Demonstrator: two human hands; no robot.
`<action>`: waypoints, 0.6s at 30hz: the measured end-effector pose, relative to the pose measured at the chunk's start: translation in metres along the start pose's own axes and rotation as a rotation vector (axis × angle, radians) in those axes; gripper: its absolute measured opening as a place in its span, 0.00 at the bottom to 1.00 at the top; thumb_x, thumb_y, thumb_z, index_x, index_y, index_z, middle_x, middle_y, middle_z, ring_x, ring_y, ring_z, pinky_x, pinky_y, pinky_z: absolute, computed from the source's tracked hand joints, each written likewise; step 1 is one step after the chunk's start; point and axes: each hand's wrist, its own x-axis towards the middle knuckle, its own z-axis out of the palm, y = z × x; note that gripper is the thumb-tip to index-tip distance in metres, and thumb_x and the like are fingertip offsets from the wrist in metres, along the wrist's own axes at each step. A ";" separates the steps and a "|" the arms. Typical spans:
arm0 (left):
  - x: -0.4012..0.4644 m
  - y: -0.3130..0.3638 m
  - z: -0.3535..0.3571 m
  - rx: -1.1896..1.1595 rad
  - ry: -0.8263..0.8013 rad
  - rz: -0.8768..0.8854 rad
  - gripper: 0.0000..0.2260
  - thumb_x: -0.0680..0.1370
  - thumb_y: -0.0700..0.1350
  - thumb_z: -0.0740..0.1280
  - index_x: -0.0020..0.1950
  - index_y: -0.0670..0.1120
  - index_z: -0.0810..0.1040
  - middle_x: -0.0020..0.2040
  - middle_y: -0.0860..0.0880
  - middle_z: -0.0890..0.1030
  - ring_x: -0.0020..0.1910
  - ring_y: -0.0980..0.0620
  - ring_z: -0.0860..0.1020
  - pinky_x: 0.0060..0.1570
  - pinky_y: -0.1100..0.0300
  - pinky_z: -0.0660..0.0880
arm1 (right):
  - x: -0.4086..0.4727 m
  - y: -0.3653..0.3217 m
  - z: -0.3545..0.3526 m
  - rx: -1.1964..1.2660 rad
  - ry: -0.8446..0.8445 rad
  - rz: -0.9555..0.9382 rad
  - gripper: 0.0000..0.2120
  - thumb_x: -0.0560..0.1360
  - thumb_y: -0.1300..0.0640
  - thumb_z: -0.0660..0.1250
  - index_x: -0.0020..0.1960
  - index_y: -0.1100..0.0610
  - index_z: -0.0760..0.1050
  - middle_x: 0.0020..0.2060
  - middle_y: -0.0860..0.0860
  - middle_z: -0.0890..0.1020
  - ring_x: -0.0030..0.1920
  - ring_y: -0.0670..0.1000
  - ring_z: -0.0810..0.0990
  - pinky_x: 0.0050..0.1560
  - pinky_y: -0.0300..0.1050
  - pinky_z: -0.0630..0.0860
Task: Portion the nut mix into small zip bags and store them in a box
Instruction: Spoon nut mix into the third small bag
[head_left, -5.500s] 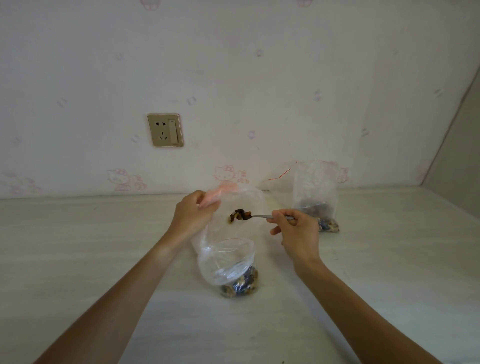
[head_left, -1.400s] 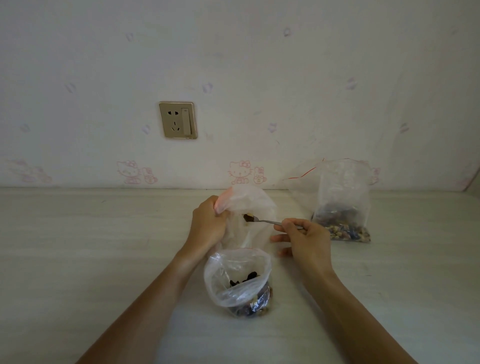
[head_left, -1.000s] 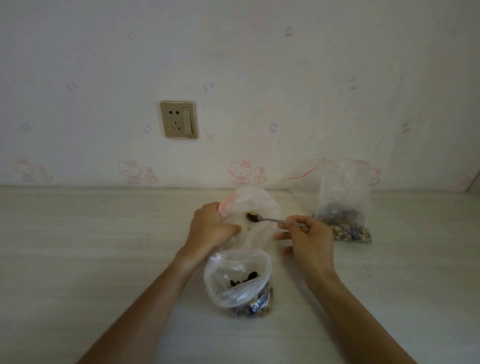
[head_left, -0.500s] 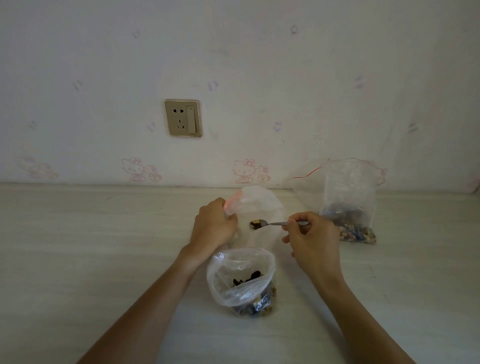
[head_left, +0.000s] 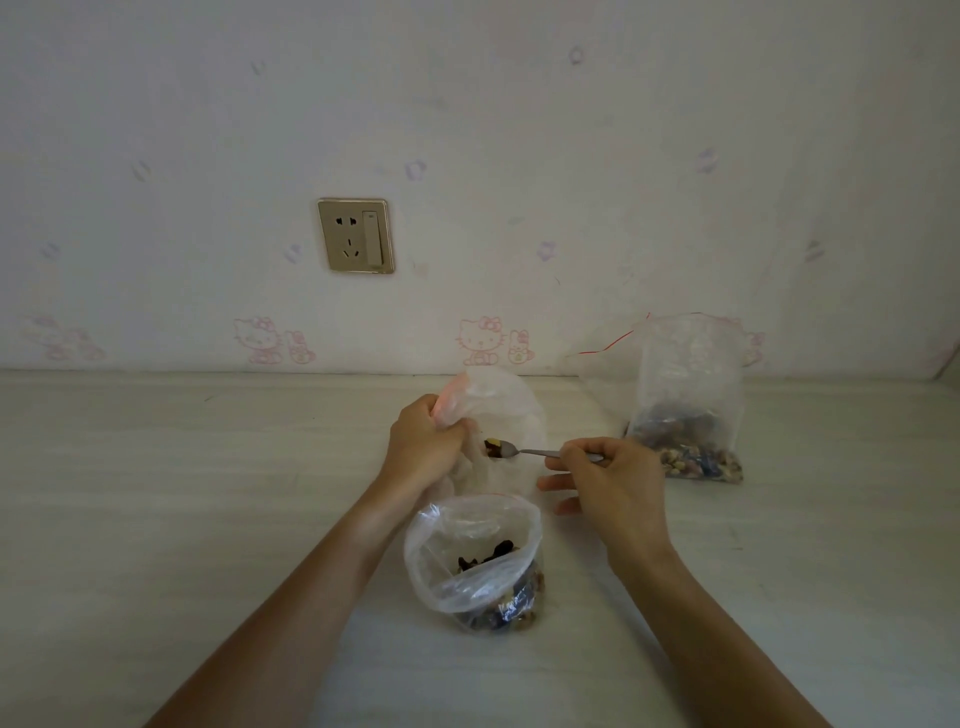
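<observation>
My left hand (head_left: 423, 449) grips the pink-edged rim of a small clear zip bag (head_left: 506, 415) and holds it up off the table. My right hand (head_left: 610, 478) pinches a metal spoon (head_left: 524, 451) by its handle; its bowl carries a few nuts and sits at the mouth of that bag. In front of it, near me, an open zip bag (head_left: 475, 564) with nut mix in its bottom stands on the table. A third zip bag (head_left: 688, 400) with nut mix stands upright at the back right. No box is in view.
The pale wooden table (head_left: 156, 493) runs back to a wall with cartoon-cat wallpaper. A gold wall socket (head_left: 356, 235) is set in the wall above the table, left of centre.
The spoon with its few nuts has moved down and left, closer to my left hand and further into the held bag's mouth. My left hand keeps its grip on the rim.
</observation>
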 end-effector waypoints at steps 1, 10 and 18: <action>0.000 0.001 0.000 -0.024 -0.016 -0.014 0.07 0.74 0.45 0.71 0.51 0.51 0.82 0.40 0.49 0.87 0.33 0.52 0.82 0.28 0.58 0.74 | 0.001 0.001 0.000 0.026 -0.001 0.019 0.06 0.80 0.64 0.68 0.45 0.60 0.82 0.35 0.51 0.87 0.34 0.53 0.88 0.29 0.46 0.82; 0.004 -0.004 -0.006 -0.076 -0.078 0.038 0.09 0.78 0.42 0.74 0.57 0.48 0.81 0.40 0.49 0.88 0.42 0.48 0.87 0.47 0.49 0.83 | 0.007 0.003 -0.004 0.232 0.015 0.158 0.04 0.80 0.64 0.67 0.50 0.64 0.81 0.38 0.56 0.88 0.38 0.58 0.88 0.29 0.47 0.82; 0.010 0.003 -0.002 0.410 0.013 0.312 0.07 0.79 0.40 0.65 0.46 0.52 0.78 0.40 0.56 0.82 0.39 0.59 0.79 0.30 0.70 0.69 | 0.009 -0.002 -0.009 0.123 0.059 0.017 0.04 0.81 0.61 0.67 0.49 0.58 0.80 0.38 0.51 0.88 0.36 0.52 0.88 0.28 0.47 0.82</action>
